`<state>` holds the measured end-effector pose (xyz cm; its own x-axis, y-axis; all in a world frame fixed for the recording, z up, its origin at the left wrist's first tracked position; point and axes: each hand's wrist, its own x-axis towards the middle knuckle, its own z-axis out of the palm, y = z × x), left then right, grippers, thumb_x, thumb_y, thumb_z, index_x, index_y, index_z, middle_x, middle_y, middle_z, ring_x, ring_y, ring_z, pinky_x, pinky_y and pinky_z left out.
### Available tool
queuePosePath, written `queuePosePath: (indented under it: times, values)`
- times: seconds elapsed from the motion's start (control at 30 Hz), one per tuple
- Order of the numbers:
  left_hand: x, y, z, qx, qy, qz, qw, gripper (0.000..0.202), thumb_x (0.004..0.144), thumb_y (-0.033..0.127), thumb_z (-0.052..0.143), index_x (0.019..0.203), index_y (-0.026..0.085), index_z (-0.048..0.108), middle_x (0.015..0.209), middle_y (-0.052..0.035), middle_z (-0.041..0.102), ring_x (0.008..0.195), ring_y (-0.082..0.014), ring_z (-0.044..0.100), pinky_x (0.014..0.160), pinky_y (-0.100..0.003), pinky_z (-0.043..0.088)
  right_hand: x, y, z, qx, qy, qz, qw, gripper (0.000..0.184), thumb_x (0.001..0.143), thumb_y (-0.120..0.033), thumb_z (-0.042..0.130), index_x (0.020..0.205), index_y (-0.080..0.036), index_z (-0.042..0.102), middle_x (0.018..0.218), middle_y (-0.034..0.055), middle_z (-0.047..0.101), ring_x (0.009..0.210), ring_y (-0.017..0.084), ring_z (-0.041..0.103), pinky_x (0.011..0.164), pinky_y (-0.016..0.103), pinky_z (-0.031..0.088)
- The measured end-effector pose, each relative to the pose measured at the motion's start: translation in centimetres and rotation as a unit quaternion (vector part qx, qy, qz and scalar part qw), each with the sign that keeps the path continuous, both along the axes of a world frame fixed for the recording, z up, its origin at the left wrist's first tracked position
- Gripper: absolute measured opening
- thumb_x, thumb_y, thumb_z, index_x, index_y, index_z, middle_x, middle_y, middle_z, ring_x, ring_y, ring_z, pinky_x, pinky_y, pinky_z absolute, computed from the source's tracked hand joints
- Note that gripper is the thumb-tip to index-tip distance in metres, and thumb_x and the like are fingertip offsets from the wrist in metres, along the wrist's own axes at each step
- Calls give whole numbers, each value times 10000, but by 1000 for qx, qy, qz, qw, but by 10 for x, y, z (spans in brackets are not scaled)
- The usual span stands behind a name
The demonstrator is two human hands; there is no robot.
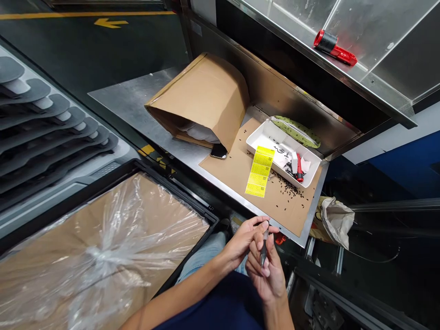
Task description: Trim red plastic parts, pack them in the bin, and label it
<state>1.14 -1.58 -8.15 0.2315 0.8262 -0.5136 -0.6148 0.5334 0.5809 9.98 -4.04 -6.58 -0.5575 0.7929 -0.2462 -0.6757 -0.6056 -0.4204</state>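
Just ahead of the left hand (pixel 242 240) and right hand (pixel 266 270), the front edge of the steel counter (pixel 271 222) blocks forward reach; a black frame (pixel 178 190) hems the left, leaving a narrow gap between them.

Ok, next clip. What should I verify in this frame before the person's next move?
1. Grip: left hand and right hand both on the slim metal tool: ok.
2. Tip of the slim metal tool free of anything caught on it: cannot tell, too small to see.
3. Small black pieces all inside the white tray: not ok, many lie scattered on the cardboard sheet.
4. Yellow label sheet lying flat, print up: ok.
5. Red-handled tool resting in the white tray: ok.
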Motion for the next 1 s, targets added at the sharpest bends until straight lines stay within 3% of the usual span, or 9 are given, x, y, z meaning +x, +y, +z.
queuePosePath:
  times: [0.13,0.37,0.53,0.63,0.7,0.77,0.9,0.93,1.0]
  values:
    - [0,1,-3,-23,0,14,1000,735,671,523,892,1186,164,511,910,-69,761,542,-87,561,588,-243,468,-3,2,0,1,-19,-4,1000,480,799,-545,820,719,-186,512,474,-148,257,338,-4,132,342,107,167]
    - [-1,6,-4,1,-7,8,1000,707,592,620,899,1018,153,581,923,-81,754,646,-107,621,599,-219,465,-3,7,1,23,4,5,1000,426,849,-506,790,728,-179,545,470,-142,292,346,-5,145,366,104,226]
    - [2,5,-4,-8,-13,25,1000,788,664,593,877,1223,167,521,1025,-105,756,752,-136,660,705,-241,501,-1,9,-3,22,21,22,999,403,871,-500,768,746,-190,542,480,-137,309,353,8,142,361,120,183]
    - [0,6,-18,-14,-12,44,999,870,764,722,714,1387,205,396,1210,-134,702,945,-198,696,863,-308,521,7,10,-15,60,-38,61,996,463,852,-588,739,725,-199,522,467,-135,278,372,30,152,378,154,161]
    - [-7,7,-35,-12,42,44,998,879,782,794,603,1411,217,392,1318,-145,637,1039,-223,678,911,-339,510,18,16,-28,123,-158,106,974,512,799,-639,748,696,-197,511,486,-121,310,414,43,202,420,175,192]
    - [-19,10,-58,1,152,27,988,832,777,798,566,1362,213,479,1350,-139,607,1094,-235,649,909,-340,495,32,29,-44,215,-375,168,886,467,782,-585,769,693,-186,545,535,-89,419,476,61,327,487,194,257]
    - [-51,13,-103,-9,284,5,959,792,704,774,596,1221,175,574,1229,-138,646,1071,-255,629,885,-345,462,69,80,-60,276,-788,243,494,208,885,-370,707,816,-175,691,723,19,686,722,165,635,634,247,376]
    - [-57,13,-113,-21,293,6,956,808,665,773,615,1197,165,576,1178,-137,657,1042,-259,631,868,-348,457,78,97,-60,261,-829,241,431,182,893,-342,699,846,-166,710,791,62,725,794,202,674,669,266,399]
    - [-66,12,-129,-38,314,4,949,815,591,770,640,1133,162,589,1073,-118,670,980,-262,636,827,-349,451,92,132,-52,240,-869,223,371,164,889,-299,704,896,-136,726,926,158,752,928,272,705,738,307,436]
